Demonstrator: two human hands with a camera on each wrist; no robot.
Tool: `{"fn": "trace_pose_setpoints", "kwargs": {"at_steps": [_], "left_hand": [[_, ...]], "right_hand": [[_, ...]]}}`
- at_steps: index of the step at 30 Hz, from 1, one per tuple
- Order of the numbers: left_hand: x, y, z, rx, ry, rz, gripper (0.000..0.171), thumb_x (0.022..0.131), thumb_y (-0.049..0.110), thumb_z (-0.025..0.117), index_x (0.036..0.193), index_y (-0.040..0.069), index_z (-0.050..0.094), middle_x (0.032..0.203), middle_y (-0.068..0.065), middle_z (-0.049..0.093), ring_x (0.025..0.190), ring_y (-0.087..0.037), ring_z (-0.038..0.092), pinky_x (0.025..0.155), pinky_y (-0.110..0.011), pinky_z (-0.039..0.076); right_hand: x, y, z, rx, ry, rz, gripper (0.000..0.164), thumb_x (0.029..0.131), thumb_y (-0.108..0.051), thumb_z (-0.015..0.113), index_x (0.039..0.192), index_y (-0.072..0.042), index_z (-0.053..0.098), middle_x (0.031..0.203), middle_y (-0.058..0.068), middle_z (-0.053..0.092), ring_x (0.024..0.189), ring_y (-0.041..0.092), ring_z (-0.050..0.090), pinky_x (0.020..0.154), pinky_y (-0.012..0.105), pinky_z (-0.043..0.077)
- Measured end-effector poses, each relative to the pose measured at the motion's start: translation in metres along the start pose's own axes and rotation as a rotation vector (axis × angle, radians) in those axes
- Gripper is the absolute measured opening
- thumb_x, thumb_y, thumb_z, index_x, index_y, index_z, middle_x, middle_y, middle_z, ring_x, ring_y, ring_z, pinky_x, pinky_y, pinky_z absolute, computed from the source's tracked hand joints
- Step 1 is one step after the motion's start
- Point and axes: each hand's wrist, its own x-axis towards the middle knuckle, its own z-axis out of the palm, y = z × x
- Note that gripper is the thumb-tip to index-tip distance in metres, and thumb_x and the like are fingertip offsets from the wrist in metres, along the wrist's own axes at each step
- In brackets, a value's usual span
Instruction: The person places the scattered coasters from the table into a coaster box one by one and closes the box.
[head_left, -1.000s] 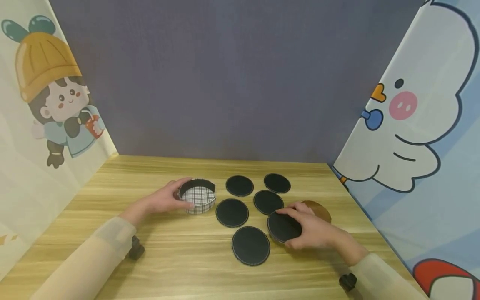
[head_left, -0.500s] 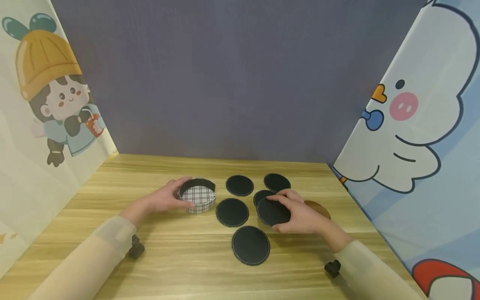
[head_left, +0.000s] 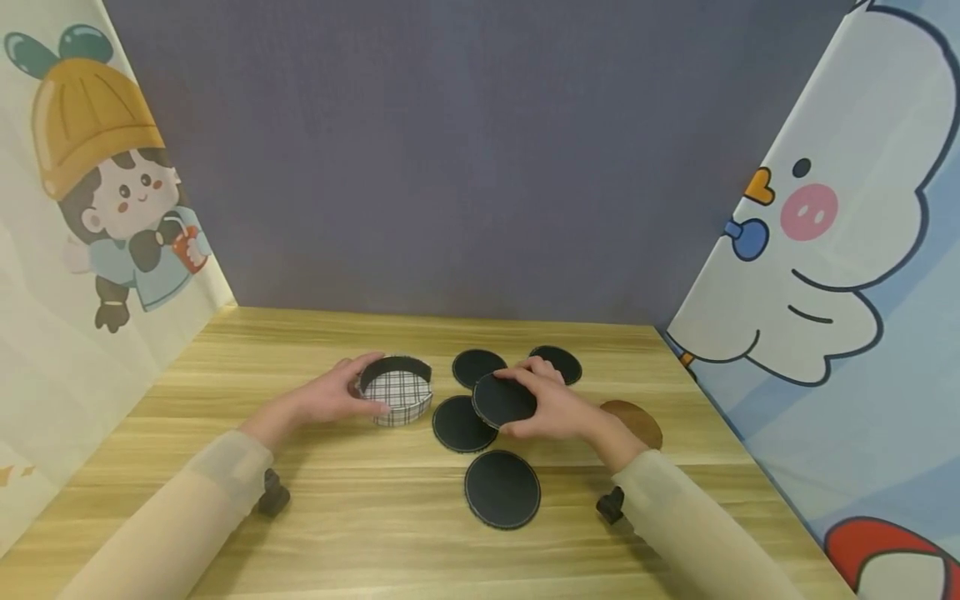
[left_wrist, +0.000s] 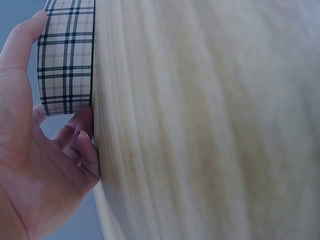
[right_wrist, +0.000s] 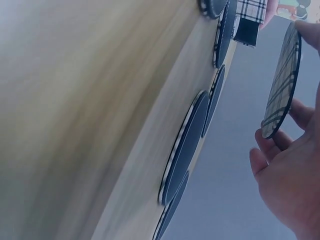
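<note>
My left hand grips the side of a round, plaid-lined coaster holder with a gap in its wall. In the left wrist view the holder's plaid outer wall sits between thumb and fingers. My right hand holds a round black coaster by its edge, raised off the table. The right wrist view shows that coaster's plaid underside. Below and around it lie other black coasters: one at the back, one to the left, one nearer the front, and one at back right.
A brown round piece lies right of the right hand, partly covered by it. The wood-grain table meets a grey back panel and printed side walls. My right hand hides part of the table among the coasters.
My right hand has carried its coaster left and away from me, over the other coasters and closer to the holder. The left hand and holder have stayed put.
</note>
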Motion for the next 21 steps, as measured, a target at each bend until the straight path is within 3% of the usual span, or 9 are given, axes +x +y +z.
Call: {"fn": "trace_pose_setpoints", "kwargs": {"at_steps": [4, 11, 21], "left_hand": [[0.000, 0.001, 0.000, -0.005, -0.002, -0.002, 0.116, 0.089, 0.057, 0.089, 0.177, 0.023, 0.021, 0.154, -0.026, 0.043, 0.129, -0.040, 0.062, 0.108, -0.062, 0.057], [0.001, 0.004, 0.000, -0.001, -0.002, 0.017, 0.115, 0.089, 0.054, 0.089, 0.176, 0.021, 0.021, 0.153, -0.028, 0.043, 0.127, -0.041, 0.063, 0.106, -0.061, 0.058], [-0.002, 0.005, 0.000, 0.007, -0.001, 0.021, 0.116, 0.090, 0.054, 0.089, 0.177, 0.020, 0.020, 0.155, -0.030, 0.042, 0.128, -0.042, 0.063, 0.107, -0.063, 0.058]], "right_hand": [[0.015, -0.004, 0.005, 0.000, -0.013, 0.033, 0.086, 0.085, -0.052, 0.087, 0.162, -0.036, 0.052, 0.155, 0.006, 0.046, 0.141, 0.034, 0.039, 0.113, 0.060, 0.039], [0.042, -0.010, 0.015, -0.012, -0.030, 0.053, 0.086, 0.086, -0.054, 0.086, 0.163, -0.033, 0.053, 0.159, 0.012, 0.045, 0.148, 0.037, 0.040, 0.119, 0.066, 0.035], [0.080, -0.027, 0.026, -0.052, -0.033, 0.056, 0.090, 0.085, -0.061, 0.084, 0.164, -0.034, 0.051, 0.162, 0.009, 0.044, 0.145, 0.035, 0.044, 0.118, 0.060, 0.044]]}}
